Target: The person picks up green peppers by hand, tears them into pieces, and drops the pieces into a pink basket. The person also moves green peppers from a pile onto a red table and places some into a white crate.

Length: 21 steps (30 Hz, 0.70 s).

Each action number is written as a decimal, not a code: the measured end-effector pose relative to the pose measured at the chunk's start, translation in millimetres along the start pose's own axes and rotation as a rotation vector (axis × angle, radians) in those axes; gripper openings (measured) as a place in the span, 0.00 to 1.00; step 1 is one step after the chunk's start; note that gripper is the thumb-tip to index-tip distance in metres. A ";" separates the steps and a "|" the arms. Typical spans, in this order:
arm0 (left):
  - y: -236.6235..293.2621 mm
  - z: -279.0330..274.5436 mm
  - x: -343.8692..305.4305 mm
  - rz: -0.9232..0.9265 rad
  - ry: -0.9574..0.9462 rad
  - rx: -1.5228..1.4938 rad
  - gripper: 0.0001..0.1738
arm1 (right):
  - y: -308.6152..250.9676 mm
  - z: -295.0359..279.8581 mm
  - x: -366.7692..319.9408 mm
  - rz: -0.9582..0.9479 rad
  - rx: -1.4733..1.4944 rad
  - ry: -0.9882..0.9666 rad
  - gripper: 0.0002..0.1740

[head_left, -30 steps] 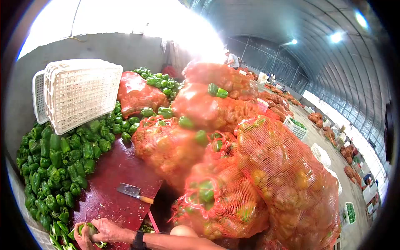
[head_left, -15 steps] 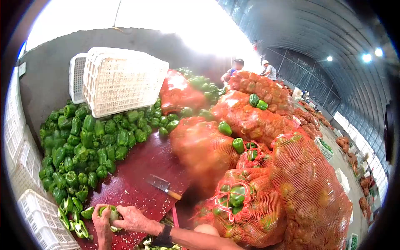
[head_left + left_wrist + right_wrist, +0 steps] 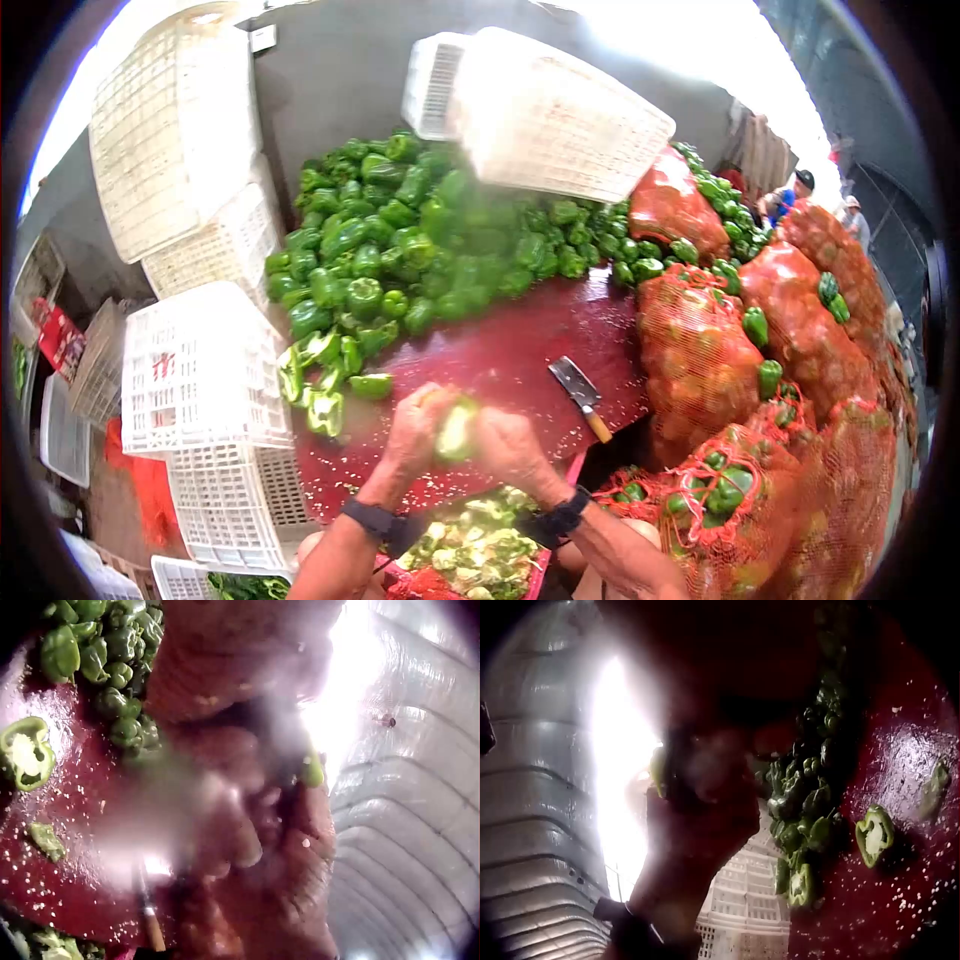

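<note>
Between my two hands is a green bell pepper [image 3: 456, 432], its pale inside partly facing up. My left hand [image 3: 412, 430] grips it from one side and my right hand [image 3: 508, 452] from the other, over the front of the red tabletop [image 3: 480, 345]. In the left wrist view, fingers hide most of the pepper [image 3: 312, 772]. Cut pepper pieces [image 3: 325, 412] lie beyond my left hand, with one pepper half [image 3: 371, 386] closest to it. A cleaver [image 3: 574, 383] with a wooden handle rests to the right of my hands.
Whole green peppers [image 3: 390, 235] are heaped at the back of the table. Below my hands stands a tub [image 3: 541, 572] of pepper scraps. White crates [image 3: 205, 365] stack up on the left; another crate [image 3: 560, 125] tilts over the heap. Filled red mesh bags [image 3: 700, 360] crowd the right.
The head view has swung left and down, bringing the scrap tub and left crates into sight. Both hands still hold the pepper, now showing its pale inside. The cleaver stays on the table.
</note>
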<state>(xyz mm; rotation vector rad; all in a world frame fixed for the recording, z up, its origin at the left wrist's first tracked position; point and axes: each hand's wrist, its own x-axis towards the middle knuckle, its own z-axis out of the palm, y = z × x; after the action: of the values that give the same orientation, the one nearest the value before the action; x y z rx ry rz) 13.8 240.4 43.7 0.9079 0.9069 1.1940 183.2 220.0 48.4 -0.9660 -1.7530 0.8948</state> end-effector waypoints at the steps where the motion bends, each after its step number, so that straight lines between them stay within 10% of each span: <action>1: 0.7 -0.3 -0.4 0.002 -0.023 -0.045 0.08 | -4.3 -1.6 2.0 0.108 0.108 0.002 0.18; 14: -11.0 -2.2 9.5 0.544 0.015 0.572 0.17 | -8.0 -12.9 13.3 0.342 0.220 -0.014 0.17; 21: -0.8 -1.3 6.3 0.675 0.242 1.110 0.14 | 3.4 7.5 20.0 -0.096 -0.565 0.004 0.17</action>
<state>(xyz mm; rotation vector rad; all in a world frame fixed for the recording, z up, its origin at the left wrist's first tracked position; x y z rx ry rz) 13.7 246.6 42.0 2.1092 1.5773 1.3477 171.4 238.1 50.3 -1.2195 -2.0767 0.3313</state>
